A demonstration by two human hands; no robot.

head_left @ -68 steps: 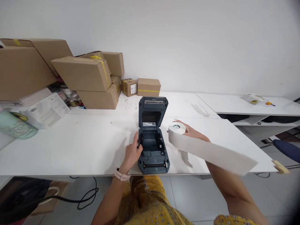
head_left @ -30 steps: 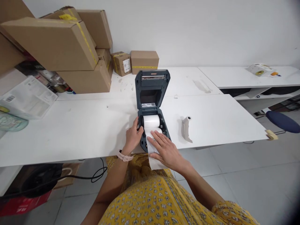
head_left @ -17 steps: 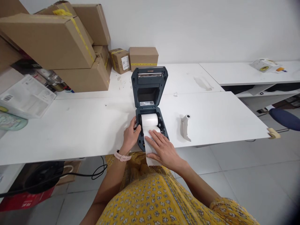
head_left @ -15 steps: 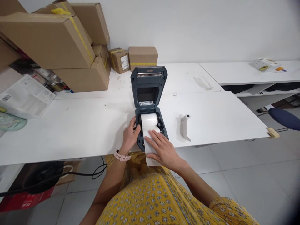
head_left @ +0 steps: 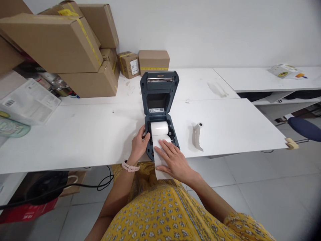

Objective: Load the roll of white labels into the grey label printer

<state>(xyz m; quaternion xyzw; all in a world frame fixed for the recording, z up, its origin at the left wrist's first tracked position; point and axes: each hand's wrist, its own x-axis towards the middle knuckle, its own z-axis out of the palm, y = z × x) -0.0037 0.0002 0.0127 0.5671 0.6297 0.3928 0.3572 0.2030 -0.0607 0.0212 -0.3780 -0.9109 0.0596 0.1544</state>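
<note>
A dark grey label printer (head_left: 159, 87) stands on the white table with its lid tipped up and back. Inside its body lies a white paper roll (head_left: 159, 128), from which a paper strip (head_left: 162, 174) runs over the front edge toward me. My left hand (head_left: 139, 144) grips the printer's left side, thumb on the rim and fingers along the outer wall. Stretched flat across the strip, my right hand (head_left: 174, 160) presses on it at the printer's front and holds nothing. Part of the strip is hidden under that hand.
A small used roll with a curled white paper end (head_left: 198, 135) lies right of the printer. Cardboard boxes (head_left: 85, 78) are stacked at the back left, with two smaller boxes (head_left: 154, 60) beside them. A blue stool seat (head_left: 304, 128) is at the far right.
The end of the paper strip hangs slightly lower toward me. Both hands keep nearly the same place, and the view has shifted a little.
</note>
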